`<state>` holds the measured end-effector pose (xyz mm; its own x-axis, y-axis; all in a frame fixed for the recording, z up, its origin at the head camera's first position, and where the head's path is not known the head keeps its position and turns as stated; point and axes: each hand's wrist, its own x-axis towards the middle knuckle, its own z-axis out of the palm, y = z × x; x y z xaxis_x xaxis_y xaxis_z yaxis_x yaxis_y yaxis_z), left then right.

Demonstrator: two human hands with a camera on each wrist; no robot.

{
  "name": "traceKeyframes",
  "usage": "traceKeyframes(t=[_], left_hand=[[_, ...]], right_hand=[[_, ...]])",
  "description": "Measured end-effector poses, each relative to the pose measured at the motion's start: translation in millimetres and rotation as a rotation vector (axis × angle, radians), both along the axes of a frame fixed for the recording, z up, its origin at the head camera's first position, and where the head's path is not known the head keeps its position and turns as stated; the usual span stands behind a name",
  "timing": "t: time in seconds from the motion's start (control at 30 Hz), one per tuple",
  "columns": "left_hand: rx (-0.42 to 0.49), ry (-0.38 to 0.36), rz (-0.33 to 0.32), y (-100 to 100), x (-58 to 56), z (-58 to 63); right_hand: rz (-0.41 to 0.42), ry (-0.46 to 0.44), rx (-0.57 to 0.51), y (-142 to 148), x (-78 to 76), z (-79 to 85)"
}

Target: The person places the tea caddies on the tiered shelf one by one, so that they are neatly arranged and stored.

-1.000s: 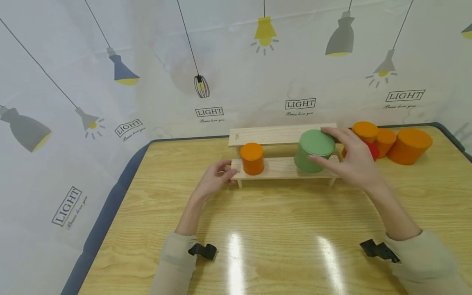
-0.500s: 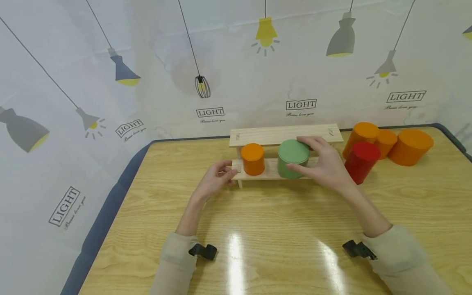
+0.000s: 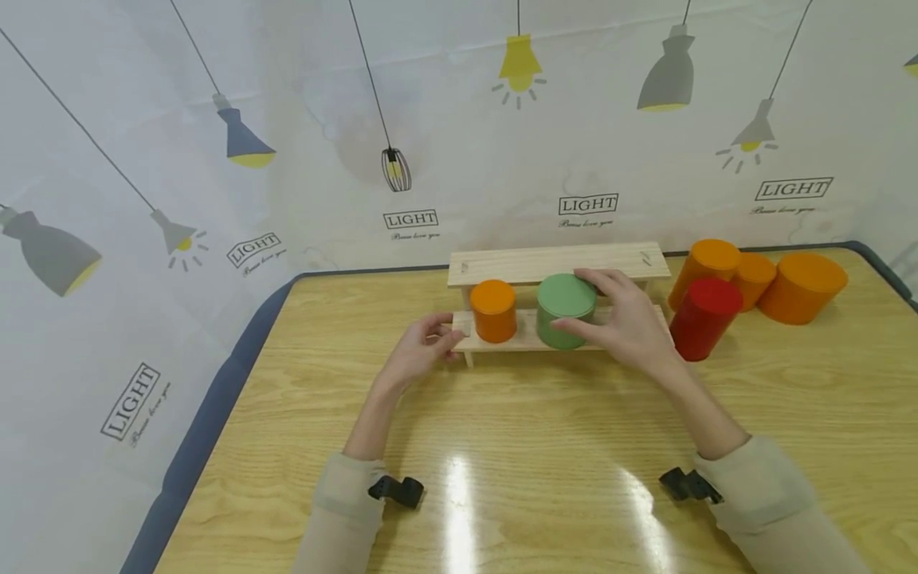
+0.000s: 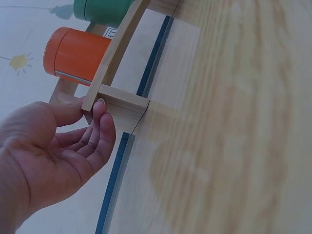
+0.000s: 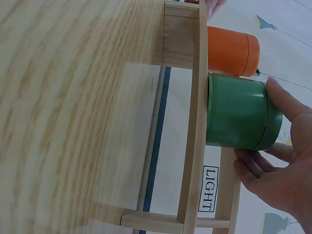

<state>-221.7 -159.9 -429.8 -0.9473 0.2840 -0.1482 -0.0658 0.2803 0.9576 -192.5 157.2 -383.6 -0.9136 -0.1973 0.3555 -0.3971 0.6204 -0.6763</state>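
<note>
A two-step wooden rack (image 3: 559,263) stands at the back of the table. On its lower step sits a small orange canister (image 3: 493,311) near the left end. Beside it on the same step is a wider green canister (image 3: 565,312), its base against the board in the right wrist view. My right hand (image 3: 631,327) holds the green canister, thumb at the front and fingers round the back, near the lid. My left hand (image 3: 417,351) pinches the left end of the lower step between thumb and fingers, as the left wrist view shows.
To the right of the rack stand a red canister (image 3: 706,319) and several orange canisters, the widest orange canister (image 3: 803,288) farthest right. A patterned cloth (image 3: 323,159) hangs behind the table's dark back edge.
My right hand has brought the green canister left and down onto the lower step, closer to the orange one. The red canister has come into fuller view. My left hand has stayed put.
</note>
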Motion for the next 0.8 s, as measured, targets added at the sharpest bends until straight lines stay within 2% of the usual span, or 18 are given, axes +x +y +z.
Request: traceKeyframes(t=[0.5,0.8], left_hand=[[-0.003,0.007,-0.006,0.1,-0.4,-1.5],[-0.002,0.002,-0.001,0.7,1.0,0.0]], right_hand=[[0.016,-0.067,-0.021,4.4,2.5,5.0],[-0.004,0.051,-0.093,24.3,8.2,17.5]])
